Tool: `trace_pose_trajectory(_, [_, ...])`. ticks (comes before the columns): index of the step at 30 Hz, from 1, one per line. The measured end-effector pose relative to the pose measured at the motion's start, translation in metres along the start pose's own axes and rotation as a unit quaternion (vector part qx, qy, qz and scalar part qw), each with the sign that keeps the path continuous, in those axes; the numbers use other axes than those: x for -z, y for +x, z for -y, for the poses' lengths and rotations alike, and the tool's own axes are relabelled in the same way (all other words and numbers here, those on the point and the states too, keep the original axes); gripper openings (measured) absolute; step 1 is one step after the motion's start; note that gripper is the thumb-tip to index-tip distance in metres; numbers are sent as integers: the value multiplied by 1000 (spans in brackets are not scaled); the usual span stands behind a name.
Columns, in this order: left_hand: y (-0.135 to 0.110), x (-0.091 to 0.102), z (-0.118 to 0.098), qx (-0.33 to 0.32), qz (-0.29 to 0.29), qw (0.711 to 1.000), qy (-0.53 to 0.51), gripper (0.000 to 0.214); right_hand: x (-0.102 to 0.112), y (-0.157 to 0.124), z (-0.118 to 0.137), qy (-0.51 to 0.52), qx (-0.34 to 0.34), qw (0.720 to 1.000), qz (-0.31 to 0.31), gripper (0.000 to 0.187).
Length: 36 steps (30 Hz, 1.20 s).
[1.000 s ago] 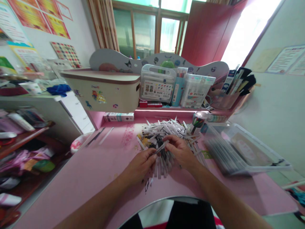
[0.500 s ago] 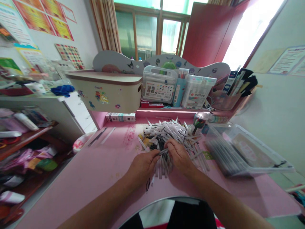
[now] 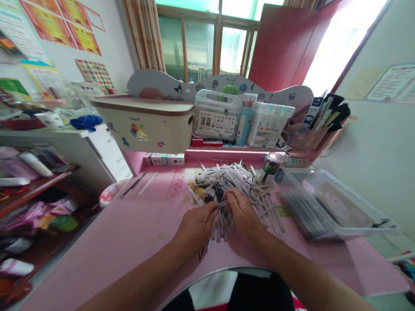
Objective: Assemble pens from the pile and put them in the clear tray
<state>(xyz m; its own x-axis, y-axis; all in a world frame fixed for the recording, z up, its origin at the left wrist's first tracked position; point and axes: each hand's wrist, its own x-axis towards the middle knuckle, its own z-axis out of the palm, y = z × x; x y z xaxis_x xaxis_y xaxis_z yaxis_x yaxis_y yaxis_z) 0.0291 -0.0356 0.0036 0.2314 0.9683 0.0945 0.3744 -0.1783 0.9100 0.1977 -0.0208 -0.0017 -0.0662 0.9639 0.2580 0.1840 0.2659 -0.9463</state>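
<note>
My left hand and my right hand meet over the desk, fingers pinched on the two ends of one thin, greyish pen. The fingers cover its ends, so whether it has a cap cannot be made out. Just beyond my hands lies a loose heap of white pens, with a dark clump of black pen parts at its near side. Below the held pen, several pale pen barrels lie side by side, pointing towards me. Small black pieces rest by my left wrist.
A clear plastic box with a row of pens stands at right. Behind the heap is a clear jar of pens. Two pens lie at left. A shelf holds a cream bin and marker cases.
My left hand has shifted very slightly up, and its wrist now covers more of the small black pieces. My right hand stays almost in place, and the pen remains between both hands.
</note>
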Motion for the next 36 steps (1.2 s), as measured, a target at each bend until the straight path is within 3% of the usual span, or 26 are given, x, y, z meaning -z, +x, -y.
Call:
trace_pose_trajectory(5, [5,1,2,-43,25,995,89,24,2,3,4,72,-44,996,32,20])
trace_pose_trajectory(9, [5,-1,2,-68,45,993,85,28,7,9,8,125,-68,987,68,23])
trace_pose_trajectory(11, [3,1,3,-91,36,993,66,36,17,14,12,115,-53,991,52,21])
trace_pose_trajectory(14, [2,6,4,-125,-23,991,35,51,48,19,30,94,-2,995,-43,19])
trace_pose_trajectory(17, [3,12,5,-100,-72,992,3,49,91,15,62,38,79,982,-169,20])
trace_pose_trajectory(19, [4,15,7,-61,-82,994,-23,49,120,7,87,-28,124,955,-267,21])
trace_pose_trajectory(22, [7,15,9,-24,-85,995,-54,48,158,-5,114,-153,191,904,-350,36])
trace_pose_trajectory(25, [7,14,9,-27,-93,993,-62,45,192,-6,120,-264,182,859,-398,49])
trace_pose_trajectory(28, [8,14,8,-26,-97,993,-65,44,222,1,109,-361,82,857,-358,37])
trace_pose_trajectory(31, [8,14,8,-21,-93,993,-66,44,242,11,88,-433,-20,866,-248,25])
trace_pose_trajectory(36, [11,14,12,-16,-86,994,-68,45,256,28,50,-442,-158,881,-59,16])
